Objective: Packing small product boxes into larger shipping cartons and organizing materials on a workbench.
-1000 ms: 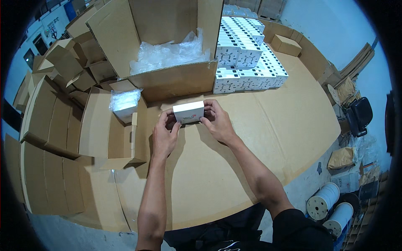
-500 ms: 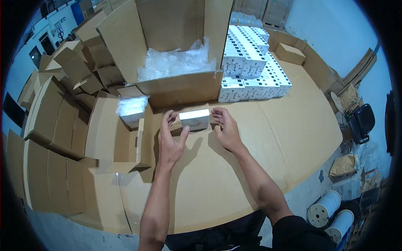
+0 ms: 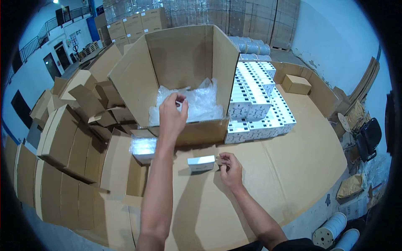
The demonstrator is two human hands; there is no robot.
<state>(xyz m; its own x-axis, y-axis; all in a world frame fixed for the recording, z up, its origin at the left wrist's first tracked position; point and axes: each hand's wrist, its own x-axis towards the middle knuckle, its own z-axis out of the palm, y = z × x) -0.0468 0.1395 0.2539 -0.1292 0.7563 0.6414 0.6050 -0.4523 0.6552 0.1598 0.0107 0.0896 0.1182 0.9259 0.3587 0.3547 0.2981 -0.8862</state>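
Observation:
My left hand [image 3: 173, 113] reaches over the front edge of a tall open cardboard box [image 3: 201, 133], with its curved fingers and thumb apart. Clear bubble-wrap bags [image 3: 192, 100] fill the bottom of that box, just behind my fingers. Whether the fingertips touch the plastic I cannot tell. On the cardboard-covered table stands a small white box [image 3: 201, 163], free of both hands. Just right of it, my right hand [image 3: 231, 170] hovers with fingers loosely bent and nothing in them. Left of my left forearm, bubble-wrapped white boxes [image 3: 143, 148] sit in an open carton [image 3: 136, 178], partly hidden by the arm.
Stacked white printed boxes [image 3: 261, 111] rise right of the tall box. A small closed carton [image 3: 296, 84] lies at the far right of the table. Open cartons [image 3: 69, 146] crowd the left side. White cable spools [image 3: 331, 230] stand on the floor at the lower right.
My left hand has left the small white box and risen to the bubble-wrap bags. My right hand stays near the box's right end. The view has tilted up.

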